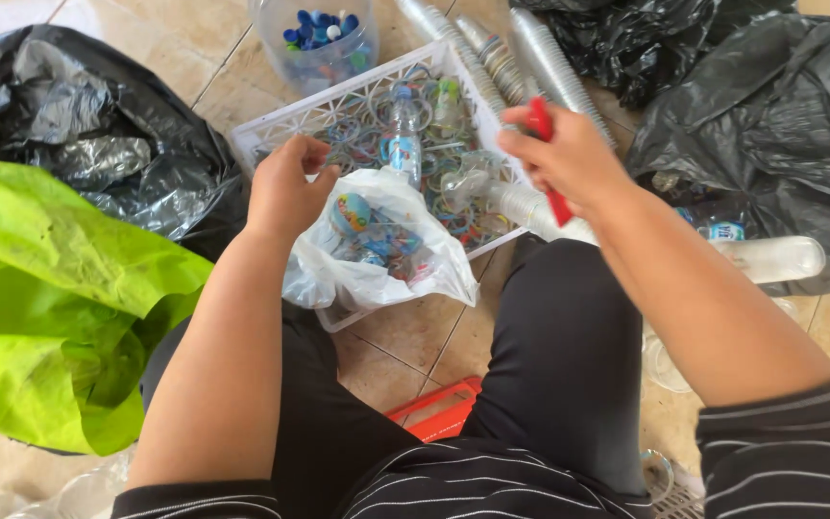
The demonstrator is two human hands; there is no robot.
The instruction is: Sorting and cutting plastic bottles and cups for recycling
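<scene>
Left hand (285, 187): fingers pinched on the top edge of a white plastic bag (377, 255), which is held open over the near corner of a white lattice basket (338, 106). Coloured caps and wrappers are seen through the bag's film.

Right hand (569, 154): fingers clenched around a red-handled tool (549, 163); the red part is seen above the fist and again below it, its exact type cannot be told. The hand is held over the basket's right edge.

Basket: set on the tiled floor (415, 336), filled with plastic rings and loose scraps. A small clear bottle (402, 139) with a blue label stands among them, just beyond the bag.

Beyond the basket: a clear container (317, 43) holding blue bottle caps. To its right, stacks of clear plastic cups (521, 53) are laid against the basket's far right side; one more stack (770, 258) lies on the floor under the right forearm.

Black bin bags: one at upper left (79, 125), others at upper right (770, 125). A bright green bag (50, 298) lies at left, touching the left black one.

A red plastic piece (439, 408) is seen on the floor between the knees. Black trousers and striped sleeves are worn.
</scene>
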